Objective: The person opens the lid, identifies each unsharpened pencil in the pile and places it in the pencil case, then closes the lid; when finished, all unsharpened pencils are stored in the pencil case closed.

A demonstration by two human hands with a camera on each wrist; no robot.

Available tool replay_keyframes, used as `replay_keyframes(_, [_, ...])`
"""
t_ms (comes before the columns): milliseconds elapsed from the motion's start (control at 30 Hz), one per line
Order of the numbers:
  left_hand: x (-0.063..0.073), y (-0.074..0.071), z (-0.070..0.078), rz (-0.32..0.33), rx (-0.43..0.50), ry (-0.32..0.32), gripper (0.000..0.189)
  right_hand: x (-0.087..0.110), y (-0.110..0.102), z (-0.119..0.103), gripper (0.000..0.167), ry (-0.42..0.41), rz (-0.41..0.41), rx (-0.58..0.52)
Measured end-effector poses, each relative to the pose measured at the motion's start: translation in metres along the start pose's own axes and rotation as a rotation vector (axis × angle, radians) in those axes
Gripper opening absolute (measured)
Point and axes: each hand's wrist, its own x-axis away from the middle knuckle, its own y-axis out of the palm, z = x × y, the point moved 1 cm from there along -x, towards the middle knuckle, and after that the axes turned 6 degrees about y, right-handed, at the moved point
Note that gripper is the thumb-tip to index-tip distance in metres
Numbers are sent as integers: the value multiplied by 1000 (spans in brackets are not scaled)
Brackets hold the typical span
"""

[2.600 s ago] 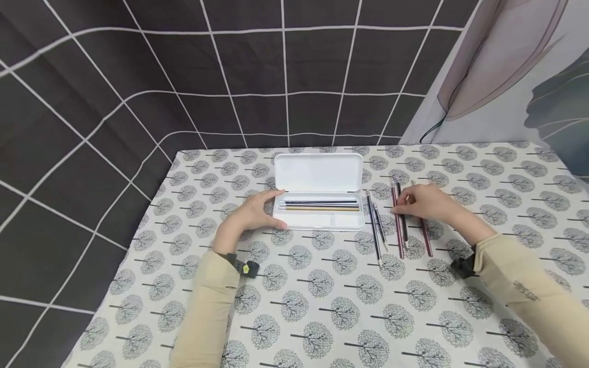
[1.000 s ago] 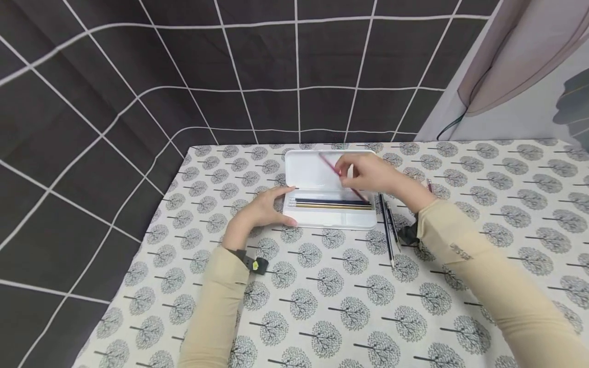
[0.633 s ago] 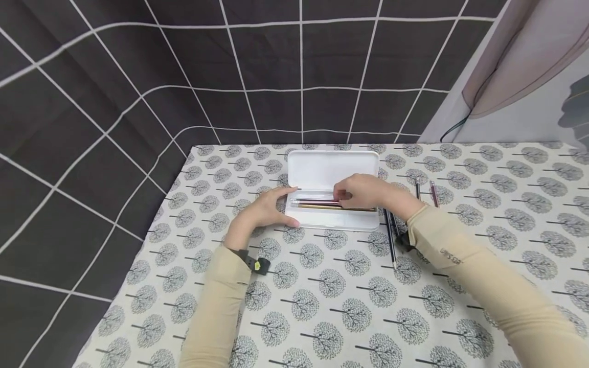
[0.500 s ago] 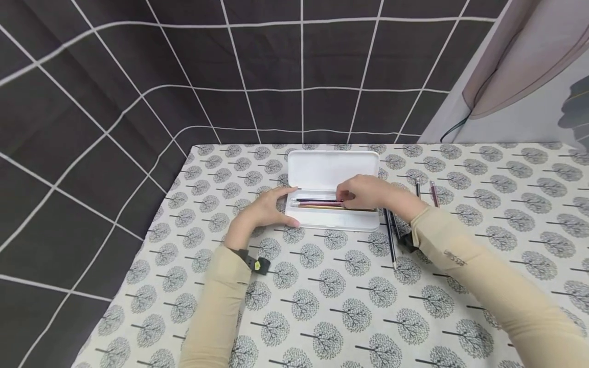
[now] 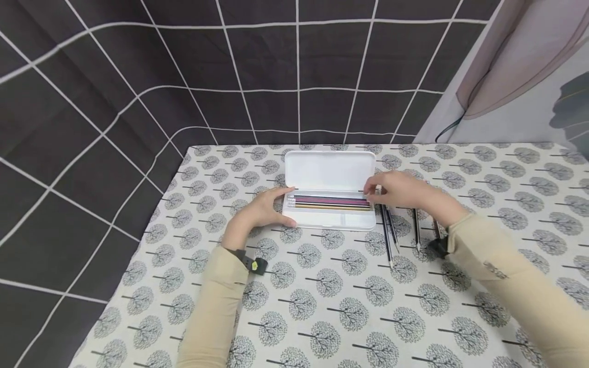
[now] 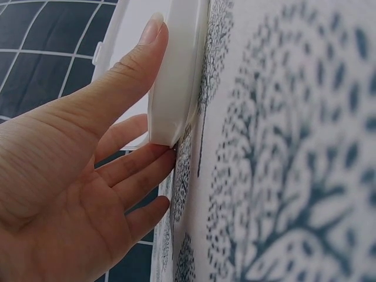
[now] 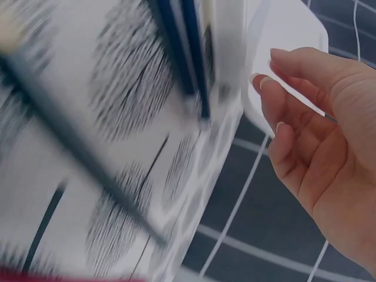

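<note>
A white pencil case [image 5: 313,220] lies with its lid raised, holding several pencils [image 5: 329,203] in purple-red, dark and gold. My left hand [image 5: 261,210] grips the case's left end, thumb along the front wall and fingers at the end and back; the left wrist view shows this white wall [image 6: 180,70] close up. Over the case's right end hovers my right hand [image 5: 405,193], fingers loosely bent. In the right wrist view nothing sits between its fingertips, and the lid [image 7: 288,29] is behind them.
Right of the case lie two dark blue pencils [image 5: 387,240], a black pencil [image 5: 417,230] and a dark red pencil [image 5: 436,227], partly under the right arm. The tree-print tablecloth [image 5: 322,306] ends at a dark checked curtain [image 5: 326,112].
The right hand picked up a red pencil from the table, carried it left, laid it in the case and let go. It has since drawn back right. The left hand stayed on the case.
</note>
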Motion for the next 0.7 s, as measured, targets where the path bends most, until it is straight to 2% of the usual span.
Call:
replay_keyframes(167, [1, 1, 0, 1, 6, 5, 96, 30, -9, 22, 16, 14, 75, 12])
replay_keyframes(333, [3, 0, 2, 3, 20, 1, 97, 57, -9, 43, 17, 114, 88, 24])
replay_keyframes(433, [4, -1, 2, 3, 23, 1, 96, 69, -6, 53, 20, 157, 94, 16])
replay_keyframes(567, [3, 0, 4, -1, 35, 7, 96, 82, -3, 64, 17, 173, 120, 11])
replay_keyframes(700, [2, 0, 4, -3, 27, 9, 97, 93, -3, 71, 13, 237, 121, 28])
